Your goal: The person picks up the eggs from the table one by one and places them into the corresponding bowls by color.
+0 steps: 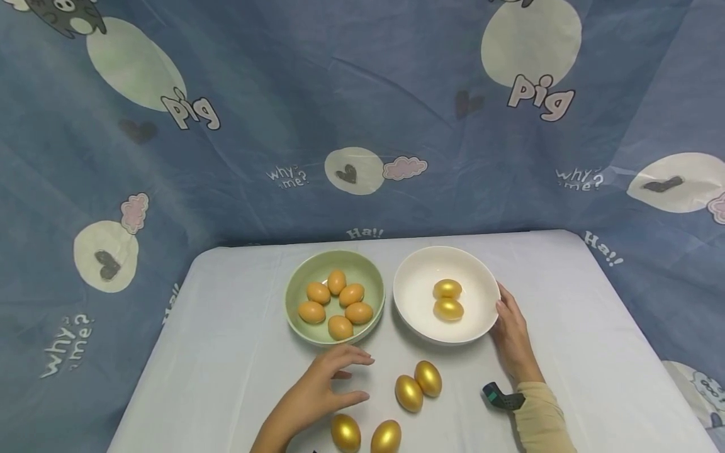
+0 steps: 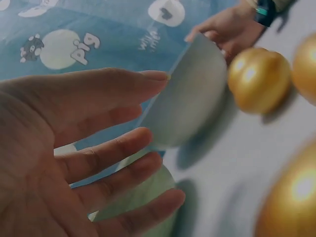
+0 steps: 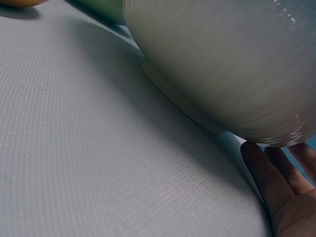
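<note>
White bowl [image 1: 413,296] upright, R hand [image 1: 514,343] touching its side, 2 shiny gold eggs [image 1: 449,309] lying inside! Green bowl [image 1: 300,283] just beside, w/ 6 orange-brown eggs [image 1: 359,313]. Four more gold ones [image 1: 409,393] on the desk [image 1: 243,352], near L hand [image 1: 311,393].

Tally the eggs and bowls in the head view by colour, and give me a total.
Gold eggs: 6
Orange eggs: 6
Green bowl: 1
White bowl: 1
Total: 14
</note>
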Demonstrator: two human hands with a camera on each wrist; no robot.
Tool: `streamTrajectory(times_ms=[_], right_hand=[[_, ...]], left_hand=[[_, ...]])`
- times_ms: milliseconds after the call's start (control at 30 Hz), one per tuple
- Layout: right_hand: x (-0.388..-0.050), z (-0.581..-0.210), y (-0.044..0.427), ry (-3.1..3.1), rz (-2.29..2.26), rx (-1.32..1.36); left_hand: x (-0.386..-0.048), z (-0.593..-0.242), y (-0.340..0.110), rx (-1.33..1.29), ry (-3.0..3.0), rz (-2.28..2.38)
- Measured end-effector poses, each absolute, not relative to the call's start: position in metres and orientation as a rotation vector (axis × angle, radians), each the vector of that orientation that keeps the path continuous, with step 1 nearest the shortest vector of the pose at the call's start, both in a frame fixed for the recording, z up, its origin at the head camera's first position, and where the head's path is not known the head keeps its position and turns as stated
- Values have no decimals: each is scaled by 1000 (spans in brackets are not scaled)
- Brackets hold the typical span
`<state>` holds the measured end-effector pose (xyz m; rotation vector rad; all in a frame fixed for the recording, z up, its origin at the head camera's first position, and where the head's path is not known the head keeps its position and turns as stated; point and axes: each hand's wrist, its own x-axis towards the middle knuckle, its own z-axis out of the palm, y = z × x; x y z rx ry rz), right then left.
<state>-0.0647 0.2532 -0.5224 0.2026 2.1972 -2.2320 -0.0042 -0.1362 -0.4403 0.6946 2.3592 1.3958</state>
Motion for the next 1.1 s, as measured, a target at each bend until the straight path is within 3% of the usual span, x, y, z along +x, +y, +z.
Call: streamTrajectory(times_ms=[500,1100], right_hand=[[-64,-522,253,2234,-2208,181],[-63,-519,251,2214,-2227,198]], left_hand=[[28,-464,-158,682,2362,1214],[43,-483,-164,718,2227,1406]])
